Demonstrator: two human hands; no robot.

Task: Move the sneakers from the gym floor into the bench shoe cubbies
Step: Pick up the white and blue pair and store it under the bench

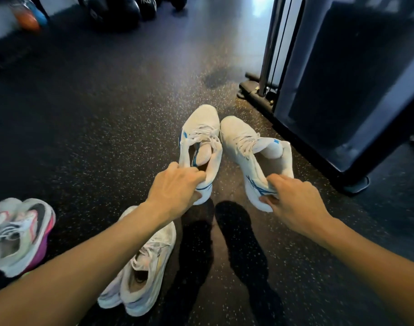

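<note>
- A white sneaker with blue trim [201,135], toe pointing away, heel gripped from behind.
- Its mate [246,147] just beside it on the right, likewise held at the heel.
- A pale worn pair [149,262] on the speckled floor, nearer.
- A pink-and-purple-soled pair [22,234] far left.

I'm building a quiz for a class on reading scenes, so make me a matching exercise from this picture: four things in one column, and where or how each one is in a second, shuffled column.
Things
1. white sneaker with blue stripes, on the left
2. white sneaker with blue stripes, on the right
3. white sneaker with pink and purple sole
4. black weighted balls

Places or states
A. far end of the floor, top of view
B. heel gripped by the right hand
C. on the floor at the left edge
D. heel gripped by the left hand

Pairs: 1-D, 2-B, 3-C, 4-A
</note>
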